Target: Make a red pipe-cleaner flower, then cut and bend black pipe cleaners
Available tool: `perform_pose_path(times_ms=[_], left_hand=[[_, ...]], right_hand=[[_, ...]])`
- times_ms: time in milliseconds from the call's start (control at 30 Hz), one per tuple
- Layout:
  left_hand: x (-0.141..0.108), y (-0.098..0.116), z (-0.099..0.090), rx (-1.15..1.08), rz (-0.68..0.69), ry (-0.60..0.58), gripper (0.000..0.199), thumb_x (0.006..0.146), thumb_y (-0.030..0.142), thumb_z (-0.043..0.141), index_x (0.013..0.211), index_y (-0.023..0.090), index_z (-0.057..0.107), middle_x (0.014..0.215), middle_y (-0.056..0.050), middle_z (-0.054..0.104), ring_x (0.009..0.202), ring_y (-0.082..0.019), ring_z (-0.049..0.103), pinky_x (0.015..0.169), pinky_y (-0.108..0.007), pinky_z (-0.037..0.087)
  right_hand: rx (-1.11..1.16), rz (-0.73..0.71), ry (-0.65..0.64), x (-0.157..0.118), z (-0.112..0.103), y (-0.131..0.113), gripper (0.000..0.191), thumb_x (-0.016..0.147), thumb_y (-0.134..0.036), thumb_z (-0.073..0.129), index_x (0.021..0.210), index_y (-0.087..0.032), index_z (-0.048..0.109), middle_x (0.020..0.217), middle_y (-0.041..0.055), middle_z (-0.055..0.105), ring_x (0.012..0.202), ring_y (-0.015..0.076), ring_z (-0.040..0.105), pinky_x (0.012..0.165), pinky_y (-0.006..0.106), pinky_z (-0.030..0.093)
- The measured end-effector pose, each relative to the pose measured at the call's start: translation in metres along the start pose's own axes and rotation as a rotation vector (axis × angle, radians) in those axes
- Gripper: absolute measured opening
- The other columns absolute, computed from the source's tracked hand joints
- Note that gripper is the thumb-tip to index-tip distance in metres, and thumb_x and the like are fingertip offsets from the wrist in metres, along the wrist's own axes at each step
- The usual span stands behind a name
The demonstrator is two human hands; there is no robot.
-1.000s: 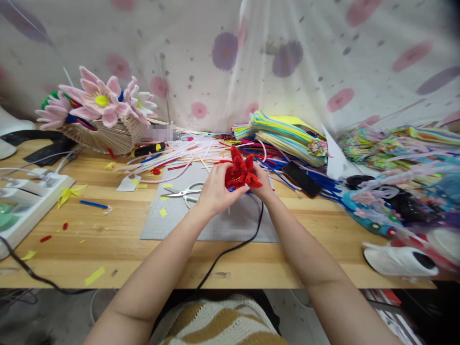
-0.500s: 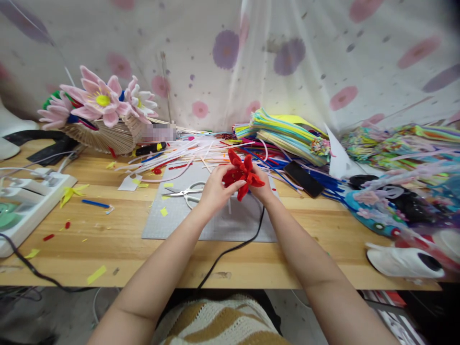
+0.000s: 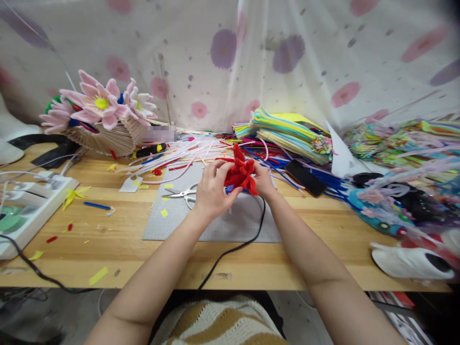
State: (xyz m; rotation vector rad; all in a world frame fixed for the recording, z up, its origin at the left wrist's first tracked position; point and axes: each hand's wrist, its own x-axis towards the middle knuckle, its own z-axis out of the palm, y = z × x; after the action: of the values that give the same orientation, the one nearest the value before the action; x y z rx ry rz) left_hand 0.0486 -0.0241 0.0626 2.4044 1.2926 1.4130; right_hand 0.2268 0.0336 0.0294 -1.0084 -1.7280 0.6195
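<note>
A red fuzzy pipe-cleaner flower [image 3: 244, 171] is held above the grey cutting mat [image 3: 158, 227], its petals turned partly to the right. My left hand [image 3: 214, 188] curls its fingers and thumb round the flower's left side, pinching at the petals. My right hand [image 3: 264, 181] grips the flower from the right and behind, with most of those fingertips hidden. A bit of blue shows under the petals. White-handled scissors [image 3: 185, 194] lie on the mat just left of my left hand, their blades pointing left.
Loose pipe cleaners [image 3: 179, 153] spread along the back, with a bundled stack [image 3: 287, 136] and a phone [image 3: 305, 177] at right. Pink flowers [image 3: 102, 103] stand in a woven holder at left. A white power strip [image 3: 46, 206] edges the left side; a black cable [image 3: 230, 250] crosses the mat.
The red flower has tilted, so its petals face more to the right and its centre is less visible. My left hand's fingers have lifted and shifted round its left side.
</note>
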Motion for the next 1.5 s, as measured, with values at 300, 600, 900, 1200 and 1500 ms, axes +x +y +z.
perform_pose_path(times_ms=[300, 600, 900, 1200, 1500], left_hand=[[0.022, -0.002, -0.02, 0.002, 0.28, -0.254, 0.068, 0.074, 0.024, 0.062, 0.136, 0.02, 0.035, 0.136, -0.011, 0.045, 0.125, -0.026, 0.039, 0.105, -0.044, 0.032], [0.028, 0.003, -0.015, -0.009, 0.116, -0.193, 0.05, 0.067, 0.022, 0.067, 0.113, 0.019, 0.049, 0.115, -0.01, 0.056, 0.11, -0.027, 0.049, 0.094, -0.042, 0.039], [0.023, 0.001, -0.012, -0.11, 0.097, -0.158, 0.062, 0.07, 0.023, 0.069, 0.126, 0.021, 0.043, 0.107, -0.007, 0.06, 0.105, -0.023, 0.052, 0.094, -0.04, 0.041], [0.03, -0.005, -0.017, -0.162, 0.13, -0.277, 0.067, 0.073, 0.021, 0.066, 0.134, 0.02, 0.038, 0.135, -0.013, 0.046, 0.126, -0.025, 0.042, 0.104, -0.044, 0.036], [0.027, 0.001, -0.006, -0.203, -0.011, -0.173, 0.029, 0.078, 0.016, 0.06, 0.106, 0.02, 0.058, 0.102, -0.006, 0.064, 0.1, -0.019, 0.058, 0.089, -0.036, 0.047]], right_hand=[[0.049, 0.156, -0.185, 0.009, -0.012, -0.011, 0.009, 0.065, -0.024, 0.058, 0.068, -0.017, 0.061, 0.071, 0.001, 0.066, 0.068, 0.0162, 0.059, 0.065, 0.03, 0.051], [0.071, 0.133, -0.269, 0.016, -0.018, -0.007, 0.018, 0.065, -0.03, 0.062, 0.076, -0.016, 0.064, 0.077, 0.0017, 0.066, 0.072, 0.0173, 0.06, 0.068, 0.032, 0.05], [0.107, 0.149, -0.254, 0.017, -0.018, -0.006, 0.018, 0.063, -0.031, 0.063, 0.072, -0.016, 0.064, 0.075, 0.0029, 0.066, 0.071, 0.0181, 0.06, 0.068, 0.034, 0.052], [0.159, 0.185, -0.383, 0.016, -0.033, -0.009, 0.029, 0.067, -0.028, 0.065, 0.094, -0.019, 0.066, 0.086, 0.0031, 0.067, 0.086, 0.0211, 0.061, 0.079, 0.038, 0.051], [0.134, 0.223, -0.477, 0.02, -0.035, -0.005, 0.016, 0.068, -0.031, 0.064, 0.073, -0.016, 0.065, 0.078, 0.0014, 0.067, 0.074, 0.0177, 0.061, 0.072, 0.034, 0.053]])
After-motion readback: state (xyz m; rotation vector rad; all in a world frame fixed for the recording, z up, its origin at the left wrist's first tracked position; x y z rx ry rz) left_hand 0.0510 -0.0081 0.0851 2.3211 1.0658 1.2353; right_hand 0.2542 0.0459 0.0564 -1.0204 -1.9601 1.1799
